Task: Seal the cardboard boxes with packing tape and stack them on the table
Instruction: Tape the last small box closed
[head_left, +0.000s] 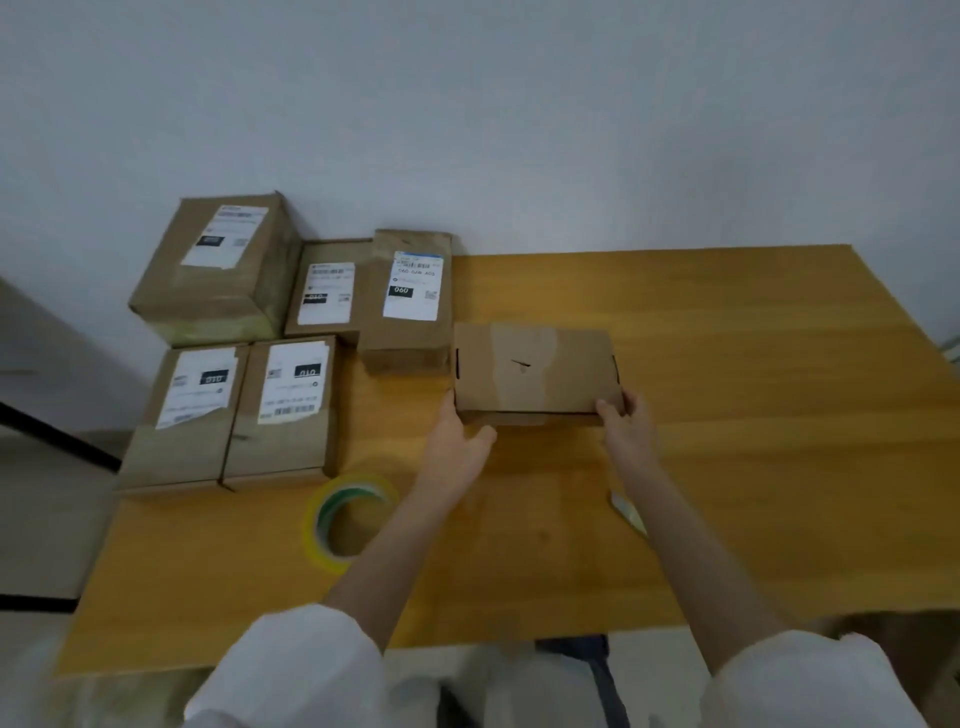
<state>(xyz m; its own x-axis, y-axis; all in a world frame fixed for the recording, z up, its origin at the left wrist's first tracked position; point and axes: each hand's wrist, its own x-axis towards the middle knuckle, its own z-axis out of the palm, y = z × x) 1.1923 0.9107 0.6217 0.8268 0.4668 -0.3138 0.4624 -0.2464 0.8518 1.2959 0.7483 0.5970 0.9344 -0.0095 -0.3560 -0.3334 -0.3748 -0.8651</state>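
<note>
Six cardboard boxes in the head view, all on the yellow wooden table (753, 441). Five labelled boxes (283, 410) packed close together at the far-left corner, flaps shut, white shipping labels facing up, glossy bands on several that read as tape. Tallest one at the far left, possibly standing on another; not clear enough to say. Otherwise laid side by side, not stacked.

Sixth one, a plain box (535, 371) with no label, in the middle of the table, just right of the labelled group. Lid down. Paler band across its top, tape or torn paper, impossible to tell. Dark slits at both ends and along the near edge, suggesting a tuck lid not yet sealed.

Left hand (457, 441) at the near-left corner of the plain box, fingers curled against the left side, thumb along the near face. Right hand (626, 421) at the near-right corner, fingers wrapped over the edge. Box held between the two.

Tape roll (345, 519) lying flat beside the left forearm, nearer than the plain box and apart from it, untouched. Small pale tool (628, 512), perhaps a cutter, partly hidden behind the right forearm.

Judged progress: most sealing apparently done, five of six. Left to do: taping the plain box, then stacking, hardly begun if at all.
</note>
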